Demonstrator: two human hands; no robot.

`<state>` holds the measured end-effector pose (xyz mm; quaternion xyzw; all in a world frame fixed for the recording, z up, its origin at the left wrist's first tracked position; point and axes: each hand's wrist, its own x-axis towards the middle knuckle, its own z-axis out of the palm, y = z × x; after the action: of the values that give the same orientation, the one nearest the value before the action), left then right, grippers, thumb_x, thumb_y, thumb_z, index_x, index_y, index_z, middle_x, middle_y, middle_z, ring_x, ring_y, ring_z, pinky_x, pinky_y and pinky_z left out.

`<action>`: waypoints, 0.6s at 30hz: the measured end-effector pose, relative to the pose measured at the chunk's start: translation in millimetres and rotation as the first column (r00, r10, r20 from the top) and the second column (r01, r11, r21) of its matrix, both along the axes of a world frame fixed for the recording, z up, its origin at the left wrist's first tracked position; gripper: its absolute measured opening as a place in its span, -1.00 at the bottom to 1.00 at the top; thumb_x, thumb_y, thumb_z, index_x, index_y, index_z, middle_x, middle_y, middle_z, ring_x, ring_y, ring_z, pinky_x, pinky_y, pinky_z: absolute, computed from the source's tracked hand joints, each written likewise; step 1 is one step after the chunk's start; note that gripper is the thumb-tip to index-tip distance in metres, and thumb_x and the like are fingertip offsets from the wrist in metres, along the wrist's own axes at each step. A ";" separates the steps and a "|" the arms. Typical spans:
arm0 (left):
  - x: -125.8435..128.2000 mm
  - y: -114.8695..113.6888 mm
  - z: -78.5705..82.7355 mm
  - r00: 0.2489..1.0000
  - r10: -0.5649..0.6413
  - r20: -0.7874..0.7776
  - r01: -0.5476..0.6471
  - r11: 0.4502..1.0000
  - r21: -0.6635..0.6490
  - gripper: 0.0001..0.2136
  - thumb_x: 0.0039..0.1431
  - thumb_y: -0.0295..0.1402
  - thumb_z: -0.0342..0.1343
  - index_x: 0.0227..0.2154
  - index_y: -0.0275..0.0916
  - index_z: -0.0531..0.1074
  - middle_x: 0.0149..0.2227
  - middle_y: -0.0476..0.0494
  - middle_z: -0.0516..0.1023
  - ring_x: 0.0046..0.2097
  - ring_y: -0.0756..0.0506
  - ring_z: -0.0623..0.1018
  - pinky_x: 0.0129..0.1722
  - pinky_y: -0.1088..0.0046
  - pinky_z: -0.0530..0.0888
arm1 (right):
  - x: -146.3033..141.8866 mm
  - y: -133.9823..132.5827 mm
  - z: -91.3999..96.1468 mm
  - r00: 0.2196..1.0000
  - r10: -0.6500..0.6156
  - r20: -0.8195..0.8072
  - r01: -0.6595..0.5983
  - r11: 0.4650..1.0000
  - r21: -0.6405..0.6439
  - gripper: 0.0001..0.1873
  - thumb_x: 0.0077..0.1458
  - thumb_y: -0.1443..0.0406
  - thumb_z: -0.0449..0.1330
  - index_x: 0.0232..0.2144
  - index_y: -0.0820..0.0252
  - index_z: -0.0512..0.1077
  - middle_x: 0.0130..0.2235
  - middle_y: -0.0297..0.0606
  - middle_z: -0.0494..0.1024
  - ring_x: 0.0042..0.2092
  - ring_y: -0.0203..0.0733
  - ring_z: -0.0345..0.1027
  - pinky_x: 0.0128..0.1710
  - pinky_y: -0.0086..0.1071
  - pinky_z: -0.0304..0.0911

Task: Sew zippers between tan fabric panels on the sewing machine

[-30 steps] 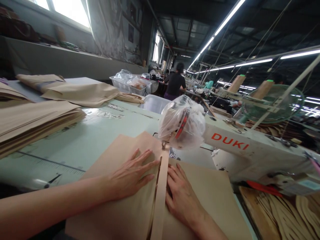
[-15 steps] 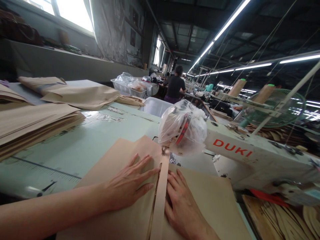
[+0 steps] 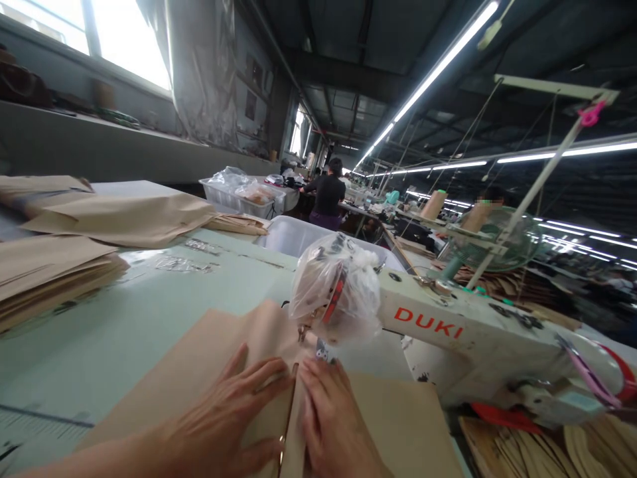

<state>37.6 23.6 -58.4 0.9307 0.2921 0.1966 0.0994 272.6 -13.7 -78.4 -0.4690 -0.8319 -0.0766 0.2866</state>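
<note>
A tan sheet (image 3: 184, 378), leather or paper-like, lies on the pale green table under the needle area of a white sewing machine (image 3: 478, 345) marked DUKI. My left hand (image 3: 233, 405) rests on it with fingers spread, their tips beside a narrow dark slit with a bright glint. On the slit's other side, my right hand (image 3: 333, 411) presses a tan strip (image 3: 294, 445) with its fingers stretched forward. Both hands lie just in front of the presser foot (image 3: 302, 333). A clear plastic bag (image 3: 348, 292) with a red band wraps the machine head.
Stacked tan pieces (image 3: 54, 279) are at the left. A translucent bin (image 3: 293, 234) stands behind the machine, and a crate of plastic bags (image 3: 239, 189) farther back. Pink-handled scissors (image 3: 587, 372) are at the right. A person (image 3: 328, 192) works in the background.
My right hand has moved forward along the strip, up beside the left fingertips and nearer the presser foot. The camera view has turned right and tilted up a little.
</note>
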 end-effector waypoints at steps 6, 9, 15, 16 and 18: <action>8.9 17.5 -0.8 1.000 0.002 -0.030 -0.002 1.000 -0.008 -0.37 0.28 -0.11 0.20 0.36 -0.08 0.20 0.29 -0.19 0.38 0.29 -0.28 0.39 0.36 -0.09 0.11 | 6.1 26.5 -23.5 0.987 -0.024 0.157 0.017 0.999 0.044 -0.43 0.19 0.49 -0.03 0.24 0.24 0.27 0.23 -0.22 0.40 0.23 -0.07 0.29 0.29 0.00 0.21; 15.5 30.5 -4.7 1.000 0.017 -0.017 -0.017 0.999 -0.028 -0.35 0.29 -0.12 0.19 0.37 -0.09 0.16 0.31 -0.22 0.34 0.31 -0.29 0.35 0.35 -0.20 -0.01 | 9.6 36.6 -20.9 0.986 -0.046 0.163 0.048 0.999 -0.012 -0.43 0.21 0.49 -0.07 0.27 0.27 0.23 0.28 -0.16 0.33 0.27 0.00 0.23 0.19 0.05 0.32; 13.9 33.1 -7.3 0.999 -0.008 0.036 0.009 1.000 -0.015 -0.31 0.28 -0.17 0.22 0.40 -0.03 0.09 0.32 -0.16 0.33 0.32 -0.25 0.33 0.39 -0.09 -0.14 | 9.8 36.7 -20.9 0.983 -0.030 0.179 0.034 0.999 -0.020 -0.38 0.16 0.48 -0.05 0.29 0.34 0.19 0.30 -0.09 0.29 0.28 0.06 0.21 0.17 0.10 0.34; 13.3 32.1 -5.9 0.999 -0.013 0.036 0.014 1.000 -0.011 -0.29 0.27 -0.17 0.23 0.41 -0.02 0.07 0.32 -0.14 0.33 0.32 -0.24 0.34 0.40 -0.05 -0.11 | 10.4 36.2 -21.6 0.982 -0.030 0.185 0.032 0.999 -0.013 -0.37 0.15 0.48 -0.05 0.29 0.34 0.19 0.30 -0.09 0.29 0.28 0.06 0.21 0.17 0.10 0.34; 13.2 31.3 -3.3 0.999 -0.024 0.038 0.024 1.000 0.002 -0.25 0.25 -0.17 0.25 0.42 -0.01 0.04 0.32 -0.12 0.33 0.30 -0.22 0.38 0.40 0.00 -0.04 | 12.1 36.7 -22.8 0.977 -0.015 0.215 0.013 1.000 0.008 -0.36 0.13 0.48 -0.03 0.29 0.35 0.18 0.30 -0.08 0.28 0.28 0.07 0.22 0.15 0.07 0.36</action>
<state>50.8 54.9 -61.7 0.9302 0.2790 0.2134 0.1068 284.7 23.0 -101.1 -0.4630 -0.8544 -0.1314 0.1958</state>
